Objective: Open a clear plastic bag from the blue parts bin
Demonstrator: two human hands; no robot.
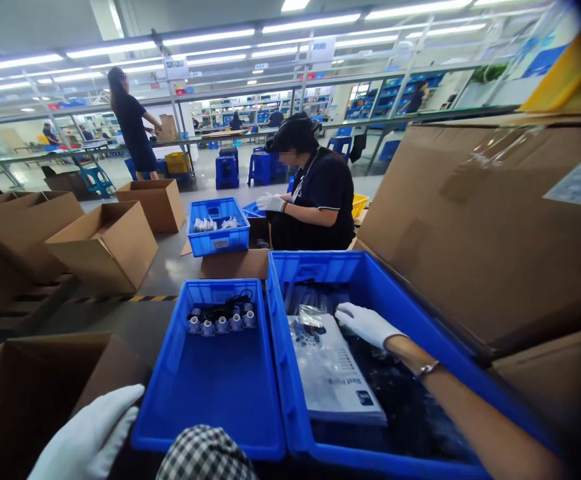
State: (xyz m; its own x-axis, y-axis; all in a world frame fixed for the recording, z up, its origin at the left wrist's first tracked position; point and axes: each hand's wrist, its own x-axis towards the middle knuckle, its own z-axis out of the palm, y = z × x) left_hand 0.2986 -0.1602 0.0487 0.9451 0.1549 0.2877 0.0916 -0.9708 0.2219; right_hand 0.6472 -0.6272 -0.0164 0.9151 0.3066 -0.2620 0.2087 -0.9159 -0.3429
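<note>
My right hand (367,325), in a white glove, reaches into the larger blue bin (290,373). Its fingers are stretched out, with the tips by the upper edge of a stack of printed booklets (333,373). A small clear plastic bag (311,316) lies on top of the stack, just left of the fingertips. Dark plastic-wrapped items (420,413) fill the bin under my wrist. My left hand (93,433), also gloved, is at the lower left beside the front corner of a shallower blue bin (210,400). Its fingers are extended, and nothing shows in them.
Several white cylindrical parts with black cables (221,323) sit at the shallower bin's far end. A large carton (495,220) stands on the right; an open carton (35,393) is at the left. Ahead, a seated co-worker (315,187) in white gloves is beside another blue bin (219,243).
</note>
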